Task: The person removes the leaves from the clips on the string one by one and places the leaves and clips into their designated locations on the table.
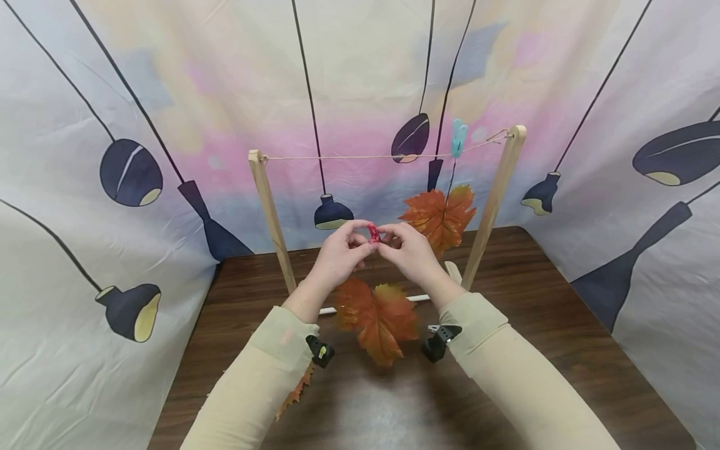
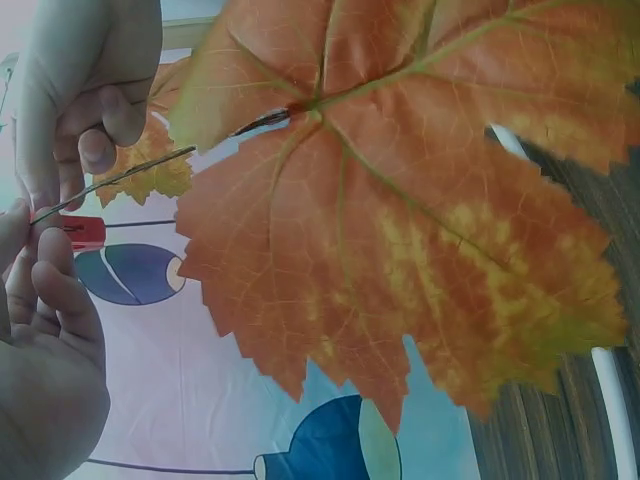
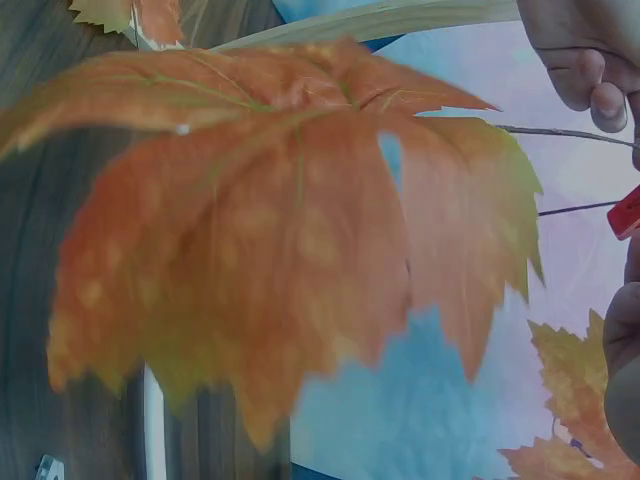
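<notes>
Both hands meet in front of the string. My left hand (image 1: 340, 253) pinches the thin stem (image 2: 120, 180) of an orange artificial maple leaf (image 1: 378, 322), which hangs below the hands. A red clothespin (image 1: 374, 233) sits between the two hands, and my right hand (image 1: 410, 250) pinches it. The red clothespin (image 3: 625, 214) shows only partly at the edge of the right wrist view. Whether the left fingertips also touch it is hard to tell. Behind the right hand, a second maple leaf (image 1: 441, 215) hangs from a light blue clothespin (image 1: 459, 137) on the string (image 1: 349, 157).
Two wooden posts, left (image 1: 272, 219) and right (image 1: 495, 206), hold the string over a dark wooden table (image 1: 534, 350). A white bar (image 1: 327, 310) runs low between them. Another leaf (image 1: 296, 394) lies by the left forearm, and a small clip (image 1: 433, 328) beside the right wrist.
</notes>
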The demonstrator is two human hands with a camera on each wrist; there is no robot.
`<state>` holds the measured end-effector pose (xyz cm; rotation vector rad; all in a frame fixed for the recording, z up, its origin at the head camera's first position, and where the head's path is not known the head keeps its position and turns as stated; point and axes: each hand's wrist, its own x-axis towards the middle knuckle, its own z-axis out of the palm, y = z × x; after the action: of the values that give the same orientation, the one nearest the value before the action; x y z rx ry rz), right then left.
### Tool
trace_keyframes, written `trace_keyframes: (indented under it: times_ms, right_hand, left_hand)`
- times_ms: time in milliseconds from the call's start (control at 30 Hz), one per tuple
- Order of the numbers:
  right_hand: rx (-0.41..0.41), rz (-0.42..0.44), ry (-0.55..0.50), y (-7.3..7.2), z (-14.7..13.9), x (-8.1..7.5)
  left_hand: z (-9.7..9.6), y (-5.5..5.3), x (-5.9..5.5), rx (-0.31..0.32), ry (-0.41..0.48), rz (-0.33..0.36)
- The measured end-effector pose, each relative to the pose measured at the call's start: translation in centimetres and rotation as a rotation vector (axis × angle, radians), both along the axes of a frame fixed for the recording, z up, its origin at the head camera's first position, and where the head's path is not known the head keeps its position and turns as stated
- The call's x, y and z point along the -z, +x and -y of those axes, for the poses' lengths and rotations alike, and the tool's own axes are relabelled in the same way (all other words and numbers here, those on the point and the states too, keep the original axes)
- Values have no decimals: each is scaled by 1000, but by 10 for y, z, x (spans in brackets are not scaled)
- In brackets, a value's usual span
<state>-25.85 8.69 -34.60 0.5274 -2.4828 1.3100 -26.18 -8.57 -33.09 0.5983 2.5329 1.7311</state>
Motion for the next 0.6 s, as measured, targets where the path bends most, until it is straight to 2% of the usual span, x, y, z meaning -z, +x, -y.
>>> trace_keyframes:
  times_ms: [300, 600]
  right_hand:
    - [-27, -35, 22, 0, -6, 3]
    - [41, -40, -7, -1, -16, 8]
  left_hand:
    - [1, 1, 3, 5, 7, -10]
    - [3, 0, 5, -1, 16, -16]
